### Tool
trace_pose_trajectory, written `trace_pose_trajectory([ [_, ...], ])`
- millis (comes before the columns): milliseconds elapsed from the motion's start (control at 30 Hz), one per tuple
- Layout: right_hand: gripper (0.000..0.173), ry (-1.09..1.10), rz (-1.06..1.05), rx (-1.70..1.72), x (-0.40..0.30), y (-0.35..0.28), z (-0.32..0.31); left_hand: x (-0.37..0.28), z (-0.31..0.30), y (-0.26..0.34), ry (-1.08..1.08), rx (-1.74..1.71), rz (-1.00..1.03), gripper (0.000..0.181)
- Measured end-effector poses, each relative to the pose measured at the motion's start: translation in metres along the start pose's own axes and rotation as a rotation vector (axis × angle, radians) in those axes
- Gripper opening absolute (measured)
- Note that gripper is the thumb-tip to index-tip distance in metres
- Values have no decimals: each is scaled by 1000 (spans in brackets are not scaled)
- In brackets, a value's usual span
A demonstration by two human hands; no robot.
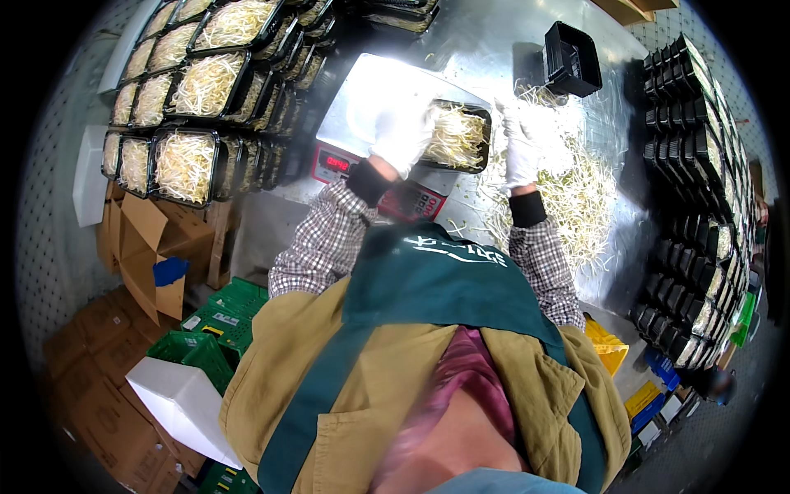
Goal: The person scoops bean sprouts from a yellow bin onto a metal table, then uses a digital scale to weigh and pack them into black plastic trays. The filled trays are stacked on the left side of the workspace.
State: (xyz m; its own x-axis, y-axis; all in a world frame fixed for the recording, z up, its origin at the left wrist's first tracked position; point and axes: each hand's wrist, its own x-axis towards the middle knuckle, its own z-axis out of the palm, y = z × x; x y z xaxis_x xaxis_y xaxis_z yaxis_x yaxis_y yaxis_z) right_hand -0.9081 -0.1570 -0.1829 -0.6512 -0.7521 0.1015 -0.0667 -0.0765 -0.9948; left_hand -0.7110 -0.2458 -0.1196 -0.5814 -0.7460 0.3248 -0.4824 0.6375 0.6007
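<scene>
A black plastic tray of bean sprouts (pixel 458 137) rests on the metal plate of a digital scale (pixel 358 92) with a red, lit display. My left hand (pixel 401 133), in a white glove, is at the tray's left side; glare hides its fingertips. Just right of the tray is my right hand (pixel 523 145), also gloved in white, over the left part of a heap of loose bean sprouts (pixel 580 191). Glare hides whether its fingers hold any sprouts. Beyond the heap, an empty black tray (pixel 573 58) stands tilted on the metal table.
Stacked trays filled with sprouts (pixel 203 83) rise at the left, and more stacked black trays (pixel 685 154) line the right side. Cardboard boxes (pixel 148 247), green plastic crates (pixel 225 318) and a white box (pixel 182 404) are below left. A yellow crate (pixel 605 346) is low on the right.
</scene>
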Motion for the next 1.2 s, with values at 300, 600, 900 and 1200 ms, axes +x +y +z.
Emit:
trace_pose_trajectory([
  [300,25,-376,161,-219,31,-35,-96,-48,-14,76,-269,-325,290,37],
  [600,29,-674,-788,-852,49,-31,31,-69,-23,75,-312,-321,278,40],
  [900,5,-736,-796,-1118,43,-67,-75,-91,-46,53,-356,-465,18,39],
  [1200,30,-622,-120,-733,-3,-72,-48,-81,-34,50,-388,-451,128,34],
])
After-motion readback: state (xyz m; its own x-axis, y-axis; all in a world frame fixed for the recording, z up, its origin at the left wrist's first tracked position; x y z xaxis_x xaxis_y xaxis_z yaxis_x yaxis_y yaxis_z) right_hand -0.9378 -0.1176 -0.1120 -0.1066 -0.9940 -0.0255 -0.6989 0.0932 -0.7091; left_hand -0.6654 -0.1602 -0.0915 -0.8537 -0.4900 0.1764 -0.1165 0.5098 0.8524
